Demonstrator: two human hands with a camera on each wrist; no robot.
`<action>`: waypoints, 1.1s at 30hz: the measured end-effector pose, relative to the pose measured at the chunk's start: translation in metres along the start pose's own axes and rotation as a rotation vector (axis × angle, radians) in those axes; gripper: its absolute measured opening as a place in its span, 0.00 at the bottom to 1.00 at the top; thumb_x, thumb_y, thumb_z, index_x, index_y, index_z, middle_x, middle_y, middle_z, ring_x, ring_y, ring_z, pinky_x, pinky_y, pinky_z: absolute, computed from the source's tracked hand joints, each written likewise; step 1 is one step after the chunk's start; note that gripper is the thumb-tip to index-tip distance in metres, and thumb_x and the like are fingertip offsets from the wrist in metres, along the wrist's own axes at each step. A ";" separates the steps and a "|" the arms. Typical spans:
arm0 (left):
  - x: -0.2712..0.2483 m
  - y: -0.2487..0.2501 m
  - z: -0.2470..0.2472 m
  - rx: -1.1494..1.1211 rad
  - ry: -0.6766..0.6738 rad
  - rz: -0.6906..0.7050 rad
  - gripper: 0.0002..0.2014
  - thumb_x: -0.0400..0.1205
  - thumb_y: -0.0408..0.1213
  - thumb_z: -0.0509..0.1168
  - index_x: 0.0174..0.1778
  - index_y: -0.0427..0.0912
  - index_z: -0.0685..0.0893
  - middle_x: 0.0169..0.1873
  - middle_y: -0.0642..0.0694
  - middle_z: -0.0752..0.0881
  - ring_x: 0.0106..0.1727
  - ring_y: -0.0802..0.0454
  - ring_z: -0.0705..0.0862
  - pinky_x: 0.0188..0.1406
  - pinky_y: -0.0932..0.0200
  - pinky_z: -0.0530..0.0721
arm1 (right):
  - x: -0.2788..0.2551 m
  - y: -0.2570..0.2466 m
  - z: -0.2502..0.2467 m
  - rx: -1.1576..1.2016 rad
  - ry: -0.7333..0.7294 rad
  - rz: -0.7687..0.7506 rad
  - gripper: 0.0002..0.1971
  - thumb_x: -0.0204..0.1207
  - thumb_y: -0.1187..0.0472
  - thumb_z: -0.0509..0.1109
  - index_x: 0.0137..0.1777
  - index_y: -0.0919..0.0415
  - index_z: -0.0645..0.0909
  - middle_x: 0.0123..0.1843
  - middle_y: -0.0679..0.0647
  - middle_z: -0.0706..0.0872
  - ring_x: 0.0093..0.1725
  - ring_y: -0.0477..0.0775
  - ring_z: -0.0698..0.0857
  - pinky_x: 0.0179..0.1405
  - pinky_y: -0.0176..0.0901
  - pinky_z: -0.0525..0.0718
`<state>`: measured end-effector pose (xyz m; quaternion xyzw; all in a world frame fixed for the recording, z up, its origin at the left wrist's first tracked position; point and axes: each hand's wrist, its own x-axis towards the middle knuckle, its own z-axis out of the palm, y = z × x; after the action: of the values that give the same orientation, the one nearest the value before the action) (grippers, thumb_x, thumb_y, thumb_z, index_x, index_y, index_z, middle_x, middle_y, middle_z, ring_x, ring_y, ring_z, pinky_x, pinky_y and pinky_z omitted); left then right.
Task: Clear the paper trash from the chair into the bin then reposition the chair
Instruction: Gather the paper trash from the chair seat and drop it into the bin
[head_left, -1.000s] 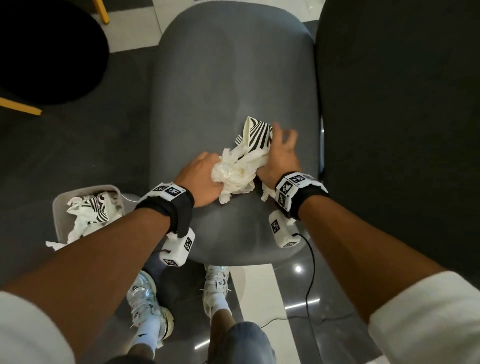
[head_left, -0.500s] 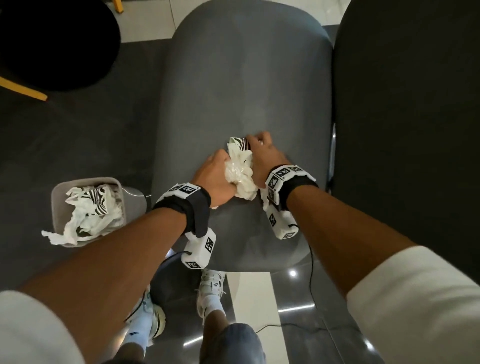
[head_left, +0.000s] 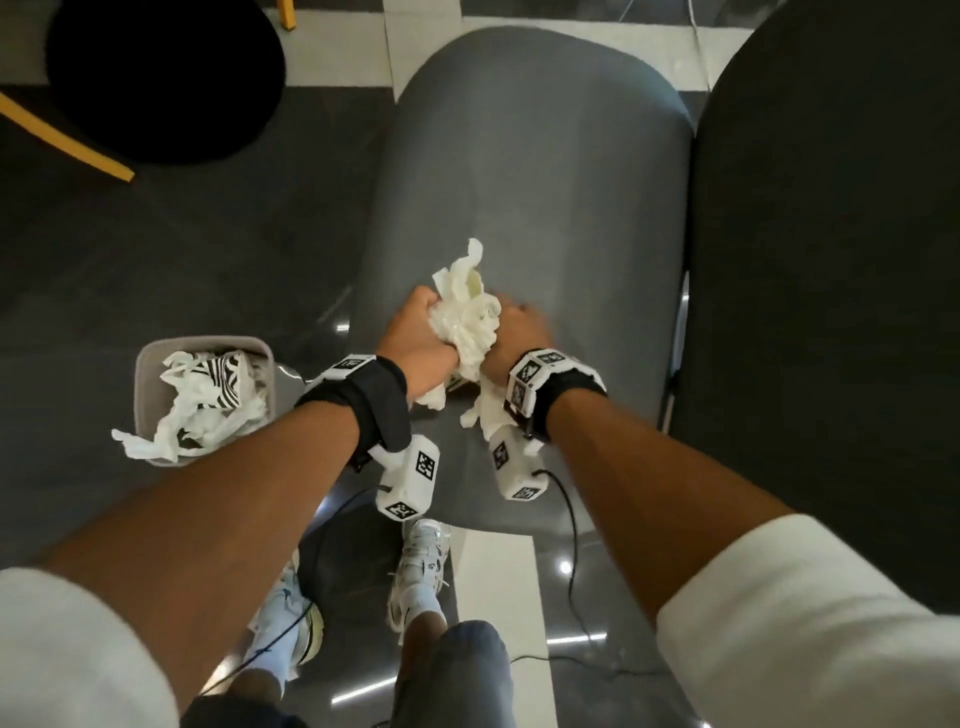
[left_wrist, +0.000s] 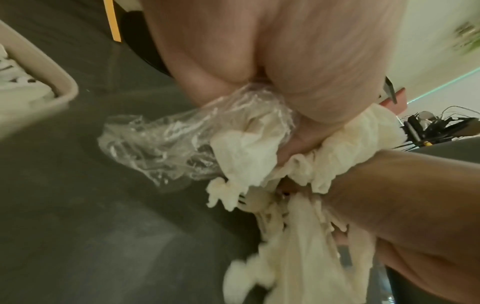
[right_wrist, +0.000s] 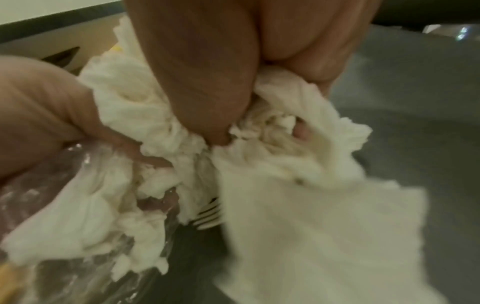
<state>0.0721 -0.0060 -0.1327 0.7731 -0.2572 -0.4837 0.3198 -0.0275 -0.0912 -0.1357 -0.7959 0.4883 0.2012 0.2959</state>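
Note:
A crumpled wad of white paper trash (head_left: 467, 319) is bunched between both hands above the front part of the grey chair seat (head_left: 524, 166). My left hand (head_left: 421, 335) grips its left side and my right hand (head_left: 519, 327) grips its right side. Loose paper ends hang below the wrists. In the left wrist view the paper (left_wrist: 249, 148) comes with a crinkled clear plastic wrap (left_wrist: 155, 144). In the right wrist view my right hand's fingers (right_wrist: 205, 82) dig into the paper (right_wrist: 298, 195). The beige bin (head_left: 143, 374) stands on the floor left of the chair, holding white and striped paper.
A dark chair (head_left: 831, 260) stands close against the grey chair's right side. A black round seat (head_left: 161, 78) with yellow legs is at the far left. My feet (head_left: 418, 566) and a black cable (head_left: 571, 545) lie at the chair's front edge.
The hands have closed in from both sides and squeezed the spread paper into one wad. The striped piece is now hidden inside it.

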 end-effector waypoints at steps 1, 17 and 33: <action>-0.002 -0.006 -0.010 0.023 -0.027 -0.003 0.25 0.66 0.33 0.71 0.58 0.50 0.73 0.52 0.47 0.86 0.54 0.46 0.86 0.57 0.48 0.86 | -0.003 -0.009 0.004 0.011 -0.019 0.030 0.26 0.70 0.38 0.61 0.68 0.43 0.73 0.64 0.55 0.77 0.57 0.66 0.83 0.58 0.54 0.80; -0.013 -0.037 -0.014 -0.126 0.044 -0.069 0.27 0.73 0.28 0.71 0.66 0.48 0.73 0.54 0.50 0.84 0.55 0.50 0.84 0.43 0.61 0.79 | -0.001 -0.027 0.027 0.280 0.133 0.291 0.21 0.76 0.53 0.72 0.65 0.57 0.72 0.60 0.60 0.79 0.51 0.67 0.85 0.49 0.51 0.80; -0.040 -0.075 -0.147 -0.295 0.204 -0.093 0.25 0.78 0.34 0.71 0.72 0.46 0.77 0.59 0.53 0.85 0.57 0.56 0.84 0.55 0.62 0.80 | -0.010 -0.166 0.057 0.244 0.118 -0.147 0.28 0.76 0.58 0.71 0.75 0.62 0.71 0.67 0.64 0.75 0.58 0.66 0.83 0.56 0.47 0.80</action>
<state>0.1968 0.1084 -0.1171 0.7738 -0.1135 -0.4496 0.4314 0.1153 0.0116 -0.1262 -0.7982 0.4659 0.0710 0.3753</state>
